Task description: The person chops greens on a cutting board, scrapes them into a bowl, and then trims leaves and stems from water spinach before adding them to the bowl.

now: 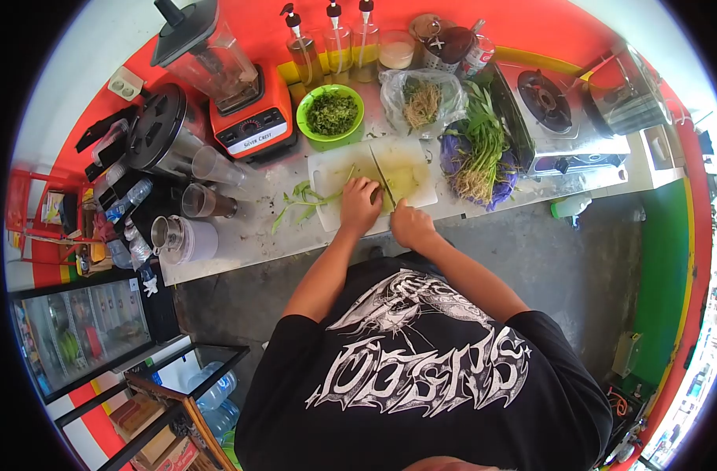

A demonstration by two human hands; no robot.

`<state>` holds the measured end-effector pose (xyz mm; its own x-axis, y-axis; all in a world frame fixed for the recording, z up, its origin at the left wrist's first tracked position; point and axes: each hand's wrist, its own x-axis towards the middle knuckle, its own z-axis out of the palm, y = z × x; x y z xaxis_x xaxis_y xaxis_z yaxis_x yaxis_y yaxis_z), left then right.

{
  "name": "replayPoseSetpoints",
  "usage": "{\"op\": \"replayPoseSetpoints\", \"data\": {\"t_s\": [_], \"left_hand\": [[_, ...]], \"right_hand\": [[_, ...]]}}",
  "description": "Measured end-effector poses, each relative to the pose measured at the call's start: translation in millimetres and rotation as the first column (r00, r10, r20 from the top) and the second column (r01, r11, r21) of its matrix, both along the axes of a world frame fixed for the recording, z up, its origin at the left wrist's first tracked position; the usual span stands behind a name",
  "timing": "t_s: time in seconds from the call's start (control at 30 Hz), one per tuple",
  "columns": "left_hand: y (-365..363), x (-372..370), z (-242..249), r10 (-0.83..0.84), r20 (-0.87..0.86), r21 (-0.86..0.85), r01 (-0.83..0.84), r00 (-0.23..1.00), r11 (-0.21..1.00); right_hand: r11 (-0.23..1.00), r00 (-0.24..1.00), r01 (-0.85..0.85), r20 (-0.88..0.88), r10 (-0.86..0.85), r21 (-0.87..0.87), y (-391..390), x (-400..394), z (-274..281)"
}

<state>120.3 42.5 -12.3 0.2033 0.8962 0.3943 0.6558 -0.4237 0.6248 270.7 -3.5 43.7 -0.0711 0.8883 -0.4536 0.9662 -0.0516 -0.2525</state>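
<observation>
A white cutting board lies near the counter's front edge. My right hand is closed around the handle of a knife, whose blade points away from me across the board. Just left of the blade, my left hand rests on the board with its fingers curled over green stems, mostly hidden under it. Leafy green pieces stick out to the left, partly over the board's edge. A lime-green bowl full of chopped greens stands behind the board.
Right of the board lie rooted leafy greens on a purple bag; a clear plastic bag holds more. A red blender, pump bottles and cups stand left and behind. A gas stove is at right.
</observation>
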Motion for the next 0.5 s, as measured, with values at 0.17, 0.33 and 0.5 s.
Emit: {"op": "replayPoseSetpoints", "data": {"t_s": [0.17, 0.33, 0.5], "left_hand": [[-3, -2, -5, -0.025, -0.030, -0.034, 0.024, 0.999, 0.999], [-2, -2, -3, -0.012, 0.025, -0.052, 0.013, 1.000, 0.999], [2, -4, -2, -0.008, 0.074, -0.057, 0.013, 0.997, 0.998]], "right_hand": [[0.999, 0.999, -0.041, 0.000, 0.041, 0.022, 22, -2, -8], [0.999, 0.999, -0.037, -0.013, 0.037, 0.011, 25, 2, -4], [1.000, 1.000, 0.012, 0.013, -0.012, -0.006, 6, -6, -8]]}}
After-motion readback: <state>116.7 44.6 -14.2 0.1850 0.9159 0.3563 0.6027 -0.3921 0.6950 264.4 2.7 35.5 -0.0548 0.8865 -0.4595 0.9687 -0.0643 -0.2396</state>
